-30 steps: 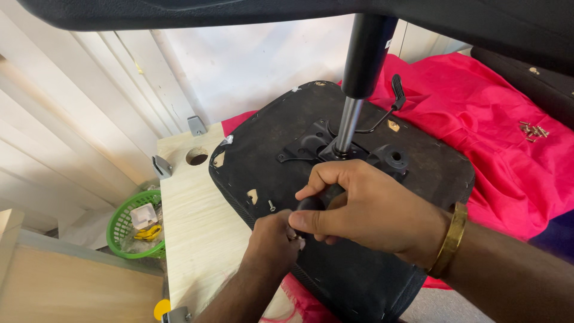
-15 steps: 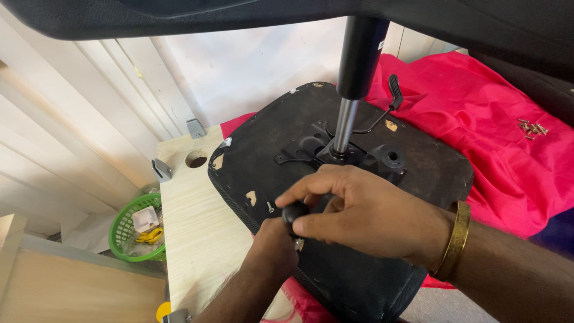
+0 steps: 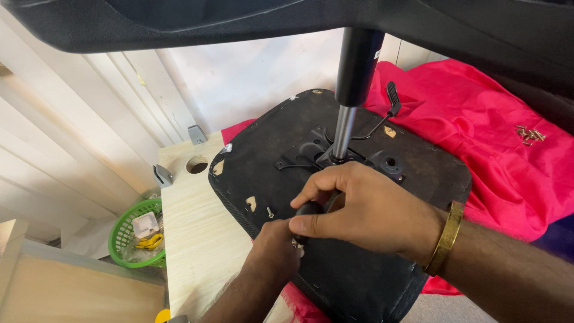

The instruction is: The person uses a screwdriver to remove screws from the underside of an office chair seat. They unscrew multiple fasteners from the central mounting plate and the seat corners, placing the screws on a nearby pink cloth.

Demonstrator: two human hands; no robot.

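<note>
I see the upturned seat base (image 3: 371, 287) lying on the desk (image 3: 200, 239), partly over a cloth (image 3: 508, 155) spreading right. The gas cylinder (image 3: 344, 128) stands upright from the mounting plate (image 3: 311, 152) at its centre, a lever (image 3: 388, 104) just behind-right. Loose screws (image 3: 529, 134) lie on the cloth, far right. A basket (image 3: 128, 239) sits below the desk's left edge. My right hand (image 3: 365, 209) lies above my left hand (image 3: 272, 254), touching, at the seat's near-left edge.

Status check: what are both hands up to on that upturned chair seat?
Right hand gripping black tool handle, tip hidden. Left hand closed below it at seat underside. Loose screw beside them; gas-lift column stands behind, clear of both hands.
</note>
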